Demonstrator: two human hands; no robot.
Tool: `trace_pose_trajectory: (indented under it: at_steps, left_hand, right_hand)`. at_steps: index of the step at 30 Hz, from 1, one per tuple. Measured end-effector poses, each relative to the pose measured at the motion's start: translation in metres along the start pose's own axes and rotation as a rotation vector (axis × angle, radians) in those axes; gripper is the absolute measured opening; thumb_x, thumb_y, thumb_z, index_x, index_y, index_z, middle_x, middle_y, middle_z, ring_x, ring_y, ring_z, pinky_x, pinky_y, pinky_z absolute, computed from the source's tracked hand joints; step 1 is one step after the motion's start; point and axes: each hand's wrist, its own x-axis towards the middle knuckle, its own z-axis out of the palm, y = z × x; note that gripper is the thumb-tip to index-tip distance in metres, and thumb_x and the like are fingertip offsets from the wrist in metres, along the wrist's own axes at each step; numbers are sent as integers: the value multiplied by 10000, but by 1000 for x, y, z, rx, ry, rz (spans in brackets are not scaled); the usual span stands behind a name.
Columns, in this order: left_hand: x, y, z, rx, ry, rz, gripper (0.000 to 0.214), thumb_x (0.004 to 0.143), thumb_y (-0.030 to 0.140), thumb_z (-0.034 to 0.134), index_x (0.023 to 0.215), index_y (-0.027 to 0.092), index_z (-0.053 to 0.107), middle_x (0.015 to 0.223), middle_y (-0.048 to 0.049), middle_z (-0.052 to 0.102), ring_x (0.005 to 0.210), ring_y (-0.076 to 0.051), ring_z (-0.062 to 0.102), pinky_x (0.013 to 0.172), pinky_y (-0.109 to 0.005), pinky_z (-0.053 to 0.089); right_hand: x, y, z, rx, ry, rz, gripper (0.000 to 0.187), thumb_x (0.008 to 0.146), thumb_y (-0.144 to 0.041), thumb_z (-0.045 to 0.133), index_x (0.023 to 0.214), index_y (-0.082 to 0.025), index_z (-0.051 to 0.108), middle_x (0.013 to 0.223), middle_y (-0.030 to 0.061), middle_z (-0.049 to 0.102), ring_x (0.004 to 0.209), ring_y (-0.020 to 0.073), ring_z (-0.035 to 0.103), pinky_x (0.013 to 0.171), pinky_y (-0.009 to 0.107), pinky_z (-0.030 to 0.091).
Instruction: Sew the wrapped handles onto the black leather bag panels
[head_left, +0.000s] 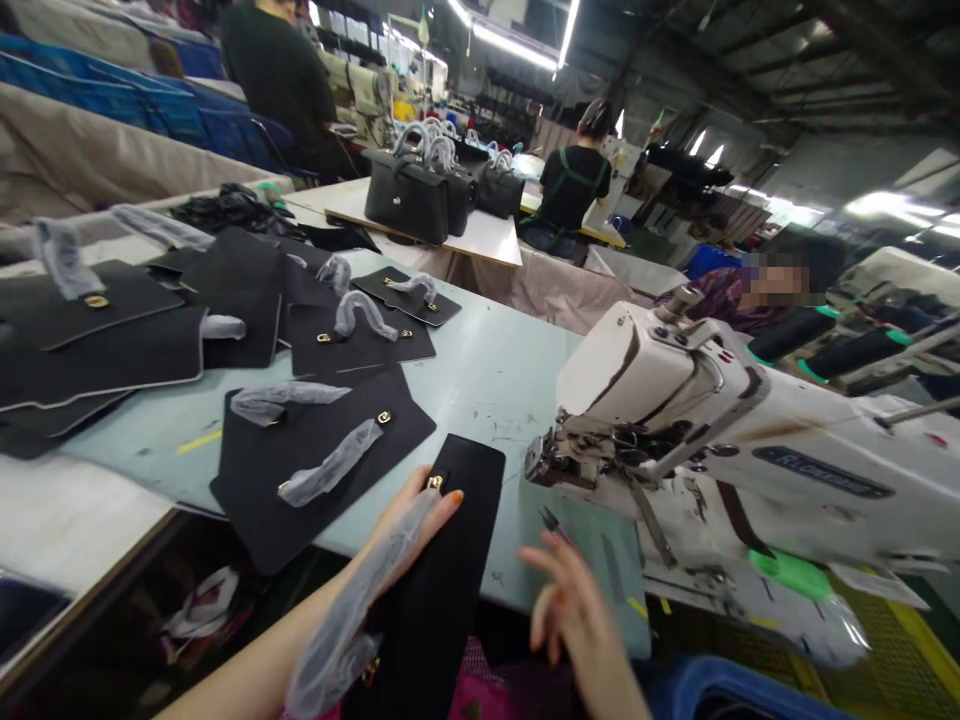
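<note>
My left hand [409, 520] grips a black bag panel [457, 560], thumb on top by a gold buckle and the other fingers mostly hidden. A handle wrapped in clear plastic [345, 610] is fixed to this panel and lies over my left wrist. My right hand [574, 610] is off the panel, slightly blurred, with its fingers loosely apart. Just beyond its fingertips a small pair of thread snips [553, 524] rests on the pale table [495, 350]. Left of my left hand lies another black panel [259, 500] with plastic-wrapped handles.
A white sewing machine [675, 400] stands close on the right. More black panels [97, 350] with wrapped handles are piled on the left. Finished black handbags [409, 195] stand on a table behind. A blue bin [720, 680] is at lower right. Other people sit farther back.
</note>
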Motion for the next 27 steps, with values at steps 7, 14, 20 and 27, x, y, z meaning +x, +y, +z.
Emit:
trace_pose_trajectory:
  at_steps: [7, 14, 20, 27]
  left_hand:
    - [-11, 9, -99, 622, 209, 436, 423, 869, 347, 552, 1263, 193, 569, 1408, -135, 520, 1314, -283, 471, 1123, -459, 334]
    - [5, 2, -146, 860, 46, 59, 435, 855, 544, 521, 1031, 177, 675, 1018, -93, 713, 988, -286, 637, 895, -387, 466]
    - [-10, 13, -72, 424, -34, -1, 345, 897, 485, 487, 785, 179, 600, 623, 1, 578, 586, -159, 544, 599, -257, 422]
    - [-40, 23, -7, -34, -139, -79, 264, 884, 414, 586, 998, 178, 613, 924, -53, 651, 855, -160, 614, 781, -235, 476]
  right_hand:
    - [79, -23, 96, 288, -327, 112, 414, 777, -520, 716, 877, -130, 620, 635, -22, 592, 324, 4, 338, 310, 137, 241]
    - [119, -41, 111, 792, -229, 87, 454, 737, -373, 777, 1139, -252, 606, 1359, 65, 546, 1070, 221, 659, 843, 344, 559]
    - [32, 43, 109, 550, -111, 315, 598, 766, -519, 733, 1220, -163, 573, 1326, 182, 578, 1024, 252, 674, 803, 355, 552]
    - [16, 31, 91, 425, -250, 136, 425, 847, -454, 666, 1142, -149, 644, 1110, 97, 705, 1022, 238, 663, 908, 383, 524]
